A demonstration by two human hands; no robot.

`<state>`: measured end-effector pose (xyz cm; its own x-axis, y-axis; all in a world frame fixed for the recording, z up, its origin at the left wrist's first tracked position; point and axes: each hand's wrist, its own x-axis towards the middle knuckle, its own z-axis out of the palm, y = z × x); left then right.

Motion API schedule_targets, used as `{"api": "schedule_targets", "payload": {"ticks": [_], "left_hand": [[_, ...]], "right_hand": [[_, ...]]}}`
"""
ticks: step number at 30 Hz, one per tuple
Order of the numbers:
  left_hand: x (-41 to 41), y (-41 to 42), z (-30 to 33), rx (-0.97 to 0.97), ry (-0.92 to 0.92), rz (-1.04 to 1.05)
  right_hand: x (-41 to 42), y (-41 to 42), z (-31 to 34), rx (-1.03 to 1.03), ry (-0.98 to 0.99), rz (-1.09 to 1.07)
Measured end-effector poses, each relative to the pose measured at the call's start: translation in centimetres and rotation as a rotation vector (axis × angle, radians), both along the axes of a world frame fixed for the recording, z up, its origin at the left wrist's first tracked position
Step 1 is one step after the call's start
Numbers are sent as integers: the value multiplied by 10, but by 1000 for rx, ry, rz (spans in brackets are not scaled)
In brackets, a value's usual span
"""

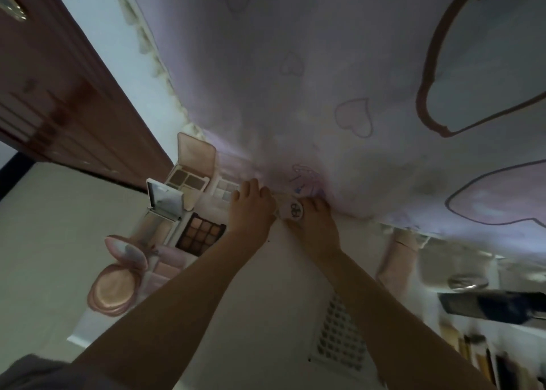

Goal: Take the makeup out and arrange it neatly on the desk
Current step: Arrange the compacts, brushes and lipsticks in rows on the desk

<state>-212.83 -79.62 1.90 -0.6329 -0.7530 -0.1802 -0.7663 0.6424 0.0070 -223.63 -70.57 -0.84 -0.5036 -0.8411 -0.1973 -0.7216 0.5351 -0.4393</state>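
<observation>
At the far edge of the white counter, against a lilac heart-printed cloth, the left hand and right hand together hold a small round compact with a dark logo, fingers curled round its sides. Along the counter's left edge lie the makeup already set out: an open brown eyeshadow palette, a mirrored compact, a dark nine-pan palette and a round pink powder case. A pale palette sits just beyond the left hand's fingers.
</observation>
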Motion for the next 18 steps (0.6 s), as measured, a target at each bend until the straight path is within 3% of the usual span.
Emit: {"api": "schedule_targets", "payload": {"ticks": [5, 8, 12, 15, 18], "left_hand": [[-7, 7, 5, -86, 24, -39], [-16, 36, 8, -181, 220, -119], [-44, 102, 3, 58, 432, -340], [-74, 144, 0, 284, 387, -418], [-103, 162, 2, 464, 219, -388]], "right_hand": [[2, 6, 5, -13, -46, 10], [-14, 50, 29, -91, -73, -66], [-50, 121, 50, -100, 58, -272], [-62, 145, 53, 90, 78, -356], [-57, 144, 50, 304, -24, -371]]}}
